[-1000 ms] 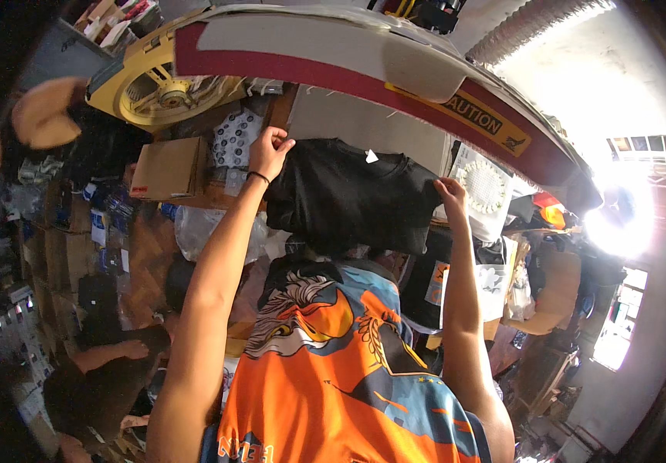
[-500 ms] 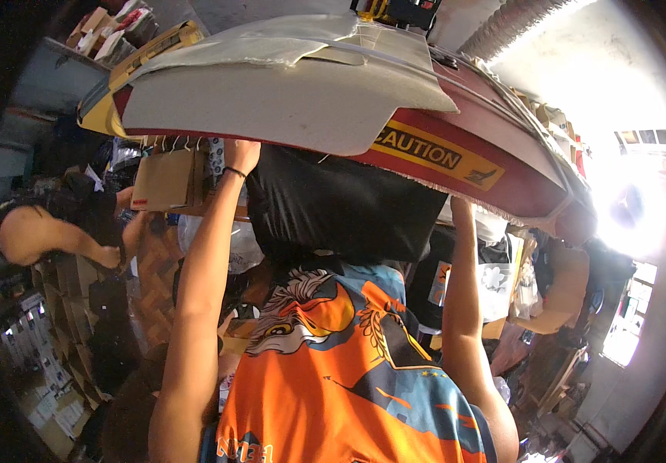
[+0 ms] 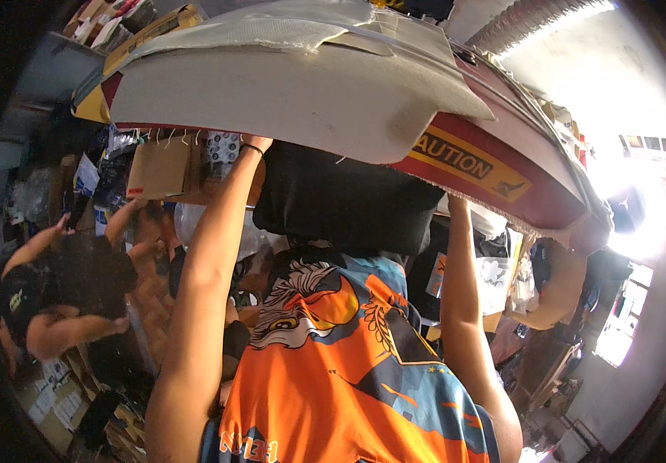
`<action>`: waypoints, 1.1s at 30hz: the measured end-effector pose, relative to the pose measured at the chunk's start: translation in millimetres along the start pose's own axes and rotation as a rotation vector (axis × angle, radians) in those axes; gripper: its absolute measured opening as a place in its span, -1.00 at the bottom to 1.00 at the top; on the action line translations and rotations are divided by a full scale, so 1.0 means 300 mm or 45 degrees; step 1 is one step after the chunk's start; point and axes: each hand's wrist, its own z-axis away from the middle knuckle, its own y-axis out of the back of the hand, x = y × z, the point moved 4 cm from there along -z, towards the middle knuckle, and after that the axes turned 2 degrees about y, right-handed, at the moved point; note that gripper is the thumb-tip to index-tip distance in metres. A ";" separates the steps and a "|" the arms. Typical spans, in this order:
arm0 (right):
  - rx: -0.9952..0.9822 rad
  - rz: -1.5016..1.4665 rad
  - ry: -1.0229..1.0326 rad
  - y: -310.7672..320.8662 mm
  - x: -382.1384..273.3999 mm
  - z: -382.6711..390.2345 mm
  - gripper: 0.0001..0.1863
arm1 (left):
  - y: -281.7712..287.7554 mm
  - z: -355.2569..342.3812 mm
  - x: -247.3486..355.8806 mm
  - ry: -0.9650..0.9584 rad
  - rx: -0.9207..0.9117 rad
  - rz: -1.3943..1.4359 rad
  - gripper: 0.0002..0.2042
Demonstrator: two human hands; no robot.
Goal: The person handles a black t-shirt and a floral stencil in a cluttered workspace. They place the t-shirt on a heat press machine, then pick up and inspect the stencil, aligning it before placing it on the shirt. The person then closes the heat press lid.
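In front of me is a large red press-like machine [image 3: 541,204] with a pale padded cover [image 3: 271,96] draped over it and a yellow-and-black warning label [image 3: 468,166] on its side. A black cloth [image 3: 341,193] hangs in loose folds below the machine's near edge. My left hand [image 3: 259,143] reaches up to the cloth's upper left corner; the machine's rim hides its fingers. At the upper right corner, under the same rim, is my right hand [image 3: 459,204], its fingers also out of sight. Whether either hand grips the cloth cannot be seen.
To the left, a person in black [image 3: 70,278] has both arms stretched out, near a brown cardboard box [image 3: 159,166]. Another person's arm [image 3: 557,282] shows at the right. Clear plastic bags [image 3: 252,235] lie beyond my left forearm. A ribbed duct [image 3: 537,23] runs overhead.
My left hand has slid farther under the rim and shows less. The black cloth hangs slacker, with more folds. At the left, the person in black has shifted and spread their arms.
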 end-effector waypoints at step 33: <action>-0.169 -1.110 -1.164 0.278 -0.031 0.935 -0.88 | 0.393 0.822 -0.118 0.944 -0.335 0.954 -0.75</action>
